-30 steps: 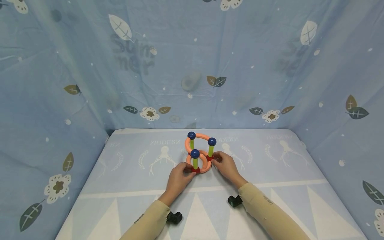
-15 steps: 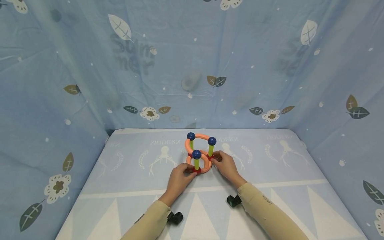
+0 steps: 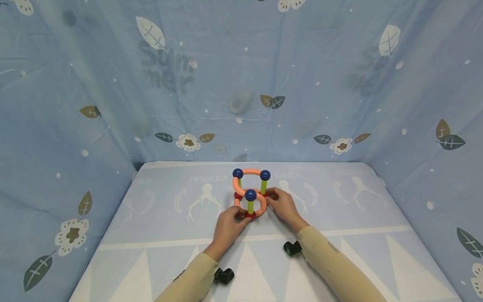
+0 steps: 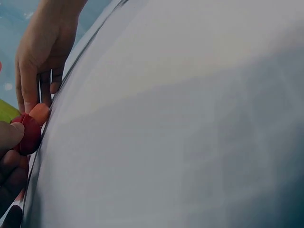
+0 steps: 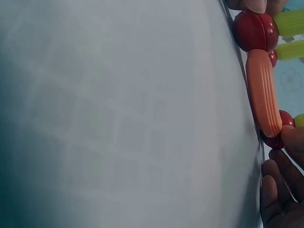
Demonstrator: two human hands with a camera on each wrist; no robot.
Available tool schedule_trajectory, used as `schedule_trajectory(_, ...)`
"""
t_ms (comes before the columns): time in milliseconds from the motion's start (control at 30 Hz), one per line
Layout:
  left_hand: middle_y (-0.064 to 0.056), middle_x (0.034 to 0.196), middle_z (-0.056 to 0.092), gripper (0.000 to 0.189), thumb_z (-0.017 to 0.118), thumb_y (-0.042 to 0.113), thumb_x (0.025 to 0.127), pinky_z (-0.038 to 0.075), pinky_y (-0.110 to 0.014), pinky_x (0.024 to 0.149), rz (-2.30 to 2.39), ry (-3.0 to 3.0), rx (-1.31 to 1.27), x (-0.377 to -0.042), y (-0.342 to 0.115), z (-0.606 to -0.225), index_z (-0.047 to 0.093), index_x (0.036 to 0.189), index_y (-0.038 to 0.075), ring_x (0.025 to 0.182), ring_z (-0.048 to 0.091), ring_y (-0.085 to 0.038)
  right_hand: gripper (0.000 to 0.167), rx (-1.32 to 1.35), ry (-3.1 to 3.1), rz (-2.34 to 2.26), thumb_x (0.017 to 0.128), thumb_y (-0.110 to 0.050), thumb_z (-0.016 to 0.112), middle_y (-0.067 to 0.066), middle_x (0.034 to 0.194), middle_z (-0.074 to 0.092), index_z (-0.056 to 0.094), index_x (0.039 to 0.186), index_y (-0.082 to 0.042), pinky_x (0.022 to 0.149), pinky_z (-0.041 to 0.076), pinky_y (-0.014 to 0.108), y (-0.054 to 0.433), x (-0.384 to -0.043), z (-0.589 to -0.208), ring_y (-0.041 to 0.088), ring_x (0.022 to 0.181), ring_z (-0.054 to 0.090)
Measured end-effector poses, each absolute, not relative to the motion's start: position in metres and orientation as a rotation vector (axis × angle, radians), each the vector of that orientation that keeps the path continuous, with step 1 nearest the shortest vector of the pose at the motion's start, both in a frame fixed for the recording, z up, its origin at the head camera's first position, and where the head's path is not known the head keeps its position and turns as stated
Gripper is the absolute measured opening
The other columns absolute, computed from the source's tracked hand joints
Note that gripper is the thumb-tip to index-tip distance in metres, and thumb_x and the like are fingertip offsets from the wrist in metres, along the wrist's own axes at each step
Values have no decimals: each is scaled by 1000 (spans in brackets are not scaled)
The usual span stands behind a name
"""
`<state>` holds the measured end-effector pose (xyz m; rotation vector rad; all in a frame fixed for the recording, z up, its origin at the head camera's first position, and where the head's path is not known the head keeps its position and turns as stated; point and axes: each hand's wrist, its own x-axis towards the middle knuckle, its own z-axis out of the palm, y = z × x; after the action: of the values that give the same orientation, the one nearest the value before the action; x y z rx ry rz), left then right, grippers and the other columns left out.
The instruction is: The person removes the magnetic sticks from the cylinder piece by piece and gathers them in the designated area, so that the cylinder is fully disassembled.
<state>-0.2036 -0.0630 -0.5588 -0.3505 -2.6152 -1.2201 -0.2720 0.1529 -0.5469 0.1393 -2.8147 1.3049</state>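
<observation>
A toy of magnetic balls and sticks stands on the table in front of me. Its lower ring is made of orange curved sticks [image 5: 263,92] and red balls. Green sticks [image 3: 250,207] rise upright to blue balls [image 3: 250,195], which more orange curved sticks [image 3: 250,171] link at the top. My left hand [image 3: 227,226] pinches the front red ball [image 4: 31,135] between thumb and fingers. At the right side, my right hand [image 3: 284,207] pinches another red ball [image 5: 286,118], mostly hidden by its fingers in the head view.
The table [image 3: 170,260] wears a pale blue and white patterned cover. A blue printed curtain [image 3: 211,84] hangs behind it and on both sides. Black wrist devices [image 3: 224,276] sit beneath both sleeves.
The toy has turned a little counterclockwise as seen from above: its front ball has shifted right and its right-hand ball back. Both hands have moved along with it, keeping their grips.
</observation>
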Motion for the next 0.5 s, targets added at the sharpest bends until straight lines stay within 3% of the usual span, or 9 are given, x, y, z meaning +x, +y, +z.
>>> schedule_trajectory(500,6,89,69,22,84,21,86,55,-26,74,-1244,-2612,-342,-203,-61,-557,72,103,13,80,63,-7,34,135,-2813,1322,95,-21,72,4,113,73,69,127,-10,84,55,39,153,-273,-547,21,99,65)
